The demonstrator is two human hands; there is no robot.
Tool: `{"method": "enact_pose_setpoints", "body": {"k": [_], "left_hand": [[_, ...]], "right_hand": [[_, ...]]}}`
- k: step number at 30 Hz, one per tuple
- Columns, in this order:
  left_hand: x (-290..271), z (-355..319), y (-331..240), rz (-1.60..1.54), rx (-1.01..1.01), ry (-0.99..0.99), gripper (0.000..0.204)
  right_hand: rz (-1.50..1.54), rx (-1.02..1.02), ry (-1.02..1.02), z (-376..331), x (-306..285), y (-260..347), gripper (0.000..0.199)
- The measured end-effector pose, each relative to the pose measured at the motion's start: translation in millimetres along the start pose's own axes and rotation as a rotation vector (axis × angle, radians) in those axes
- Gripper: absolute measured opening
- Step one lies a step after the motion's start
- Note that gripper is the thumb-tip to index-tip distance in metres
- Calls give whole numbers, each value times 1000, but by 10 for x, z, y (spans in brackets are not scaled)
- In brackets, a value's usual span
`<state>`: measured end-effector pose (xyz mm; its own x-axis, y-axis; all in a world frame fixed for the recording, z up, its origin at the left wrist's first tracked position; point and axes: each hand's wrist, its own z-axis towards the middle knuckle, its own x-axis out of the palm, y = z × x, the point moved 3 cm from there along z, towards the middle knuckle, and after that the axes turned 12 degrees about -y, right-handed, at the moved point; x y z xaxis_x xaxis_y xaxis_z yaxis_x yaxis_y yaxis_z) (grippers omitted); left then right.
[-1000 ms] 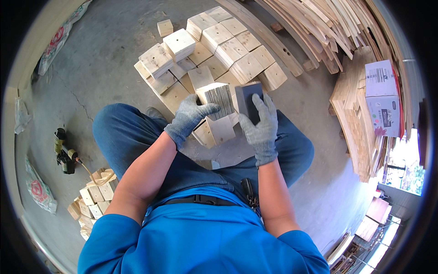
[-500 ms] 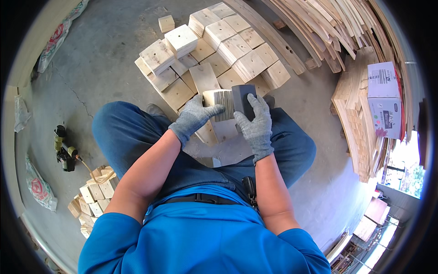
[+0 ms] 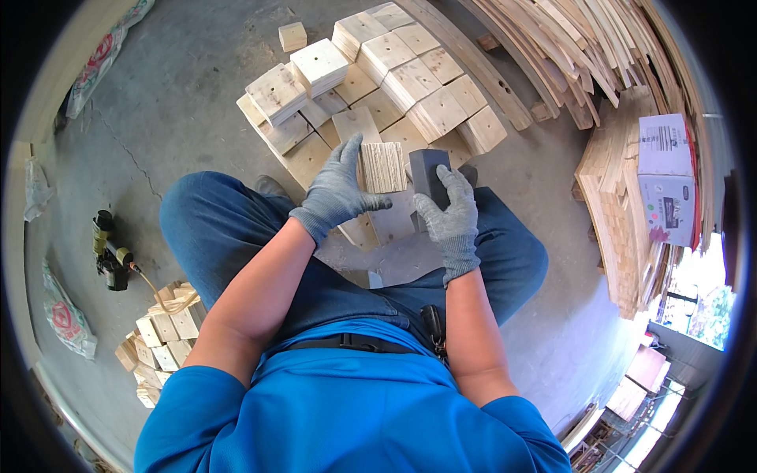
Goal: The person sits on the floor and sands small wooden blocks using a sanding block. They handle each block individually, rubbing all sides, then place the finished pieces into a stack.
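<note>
My left hand, in a grey glove, is open beside a small block of stacked thin wooden layers. Its fingers stretch along the block's left side, and the thumb sticks out below the near edge. My right hand, gloved too, is closed on a dark grey rectangular block, with the thumb at the left and fingers over the right side. A narrow gap separates the dark block from the layered one. Beneath them lies a bed of flat wooden blocks, with taller stacks on its far side.
One loose wooden block lies on the floor beyond the stacks. At left are a nail gun with a hose and a pile of blocks. Long boards and a carton on stacked wood stand at right.
The layered block now shows a pale ridged face instead of a greyish one. My left hand has spread open around it. My right hand has shifted slightly right with the dark block.
</note>
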<state>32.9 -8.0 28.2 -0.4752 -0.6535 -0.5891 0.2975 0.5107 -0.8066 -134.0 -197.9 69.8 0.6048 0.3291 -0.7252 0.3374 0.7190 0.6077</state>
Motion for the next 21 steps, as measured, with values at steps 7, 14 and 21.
{"method": "enact_pose_setpoints", "body": {"k": [7, 14, 21], "left_hand": [[238, 56, 211, -137, -32, 6, 127], [195, 38, 150, -125, 17, -43, 116], [219, 12, 201, -68, 12, -71, 110]], "right_hand": [[-81, -107, 19, 441, 153, 291, 71], [-180, -135, 81, 746, 523, 511, 67], [-228, -261, 181, -234, -1, 670, 71]]}}
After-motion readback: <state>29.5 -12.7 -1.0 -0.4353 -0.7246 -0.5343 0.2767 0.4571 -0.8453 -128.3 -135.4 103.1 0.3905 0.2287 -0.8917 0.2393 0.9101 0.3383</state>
